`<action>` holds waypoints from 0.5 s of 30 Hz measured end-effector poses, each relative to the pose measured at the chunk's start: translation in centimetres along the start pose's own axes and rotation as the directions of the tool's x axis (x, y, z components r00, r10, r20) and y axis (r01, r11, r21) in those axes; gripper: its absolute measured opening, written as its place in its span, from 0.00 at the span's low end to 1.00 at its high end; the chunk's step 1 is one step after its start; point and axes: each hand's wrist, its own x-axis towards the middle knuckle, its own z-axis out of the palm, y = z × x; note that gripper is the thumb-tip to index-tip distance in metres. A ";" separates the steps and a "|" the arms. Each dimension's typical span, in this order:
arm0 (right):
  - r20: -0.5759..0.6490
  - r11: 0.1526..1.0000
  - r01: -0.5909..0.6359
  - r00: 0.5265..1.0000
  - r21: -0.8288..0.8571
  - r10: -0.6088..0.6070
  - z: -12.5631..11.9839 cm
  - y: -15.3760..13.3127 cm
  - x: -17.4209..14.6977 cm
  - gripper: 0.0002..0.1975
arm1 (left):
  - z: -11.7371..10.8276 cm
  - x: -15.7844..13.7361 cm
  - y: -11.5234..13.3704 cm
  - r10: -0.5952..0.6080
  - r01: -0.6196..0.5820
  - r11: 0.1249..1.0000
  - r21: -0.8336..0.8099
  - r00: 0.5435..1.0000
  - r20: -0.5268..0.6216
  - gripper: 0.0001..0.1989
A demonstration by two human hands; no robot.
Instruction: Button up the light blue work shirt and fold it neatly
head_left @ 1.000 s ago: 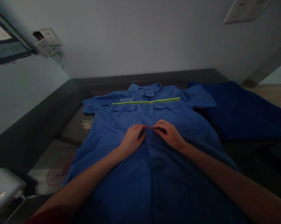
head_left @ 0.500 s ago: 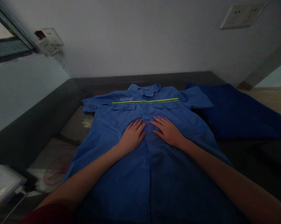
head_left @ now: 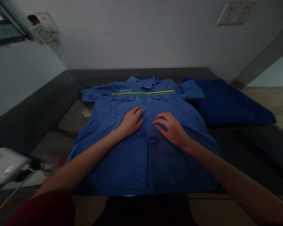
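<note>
A blue short-sleeved work shirt (head_left: pixel 122 157) lies spread front side up, its collar at the far end and its hem by the near table edge. A yellow-green stripe crosses the chest above two flap pockets, with white letters at the left. My left hand (head_left: pixel 131 121) rests on the shirt left of the button placket, fingers stretched out and apart. Right of the placket is my right hand (head_left: pixel 171 128), fingers bent and apart, with nothing in them. Whether its fingertips touch the cloth I cannot tell.
A folded dark blue cloth (head_left: pixel 228 103) lies on the dark table (head_left: pixel 226 141) to the right. On the left are a white device (head_left: pixel 8 163) with a cable and a wall. Sockets (head_left: pixel 237 12) are fixed to the back wall (head_left: pixel 136 34).
My right hand has gone from lying flat with fingers stretched to bent fingers, and has come a little nearer. The view has tilted down, so the hem and table edge now show.
</note>
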 end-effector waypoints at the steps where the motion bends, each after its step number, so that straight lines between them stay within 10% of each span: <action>1: 0.027 1.000 0.007 1.000 0.013 -0.007 -0.3 -1.3 -0.5 0.09 | -0.6 0.0 0.7 0.014 -0.015 1.000 -0.027 1.000 -0.016 0.22; 8: 0.327 0.991 0.030 0.945 -0.128 0.013 0.4 -6.0 -2.5 0.09 | -4.8 -2.5 5.3 -0.006 0.020 0.991 -0.134 0.995 0.104 0.09; 15: 0.298 0.969 -0.067 0.944 -0.239 0.139 1.1 -5.3 -2.8 0.12 | -3.8 -6.8 5.1 -0.055 0.067 0.997 -0.029 0.951 0.304 0.05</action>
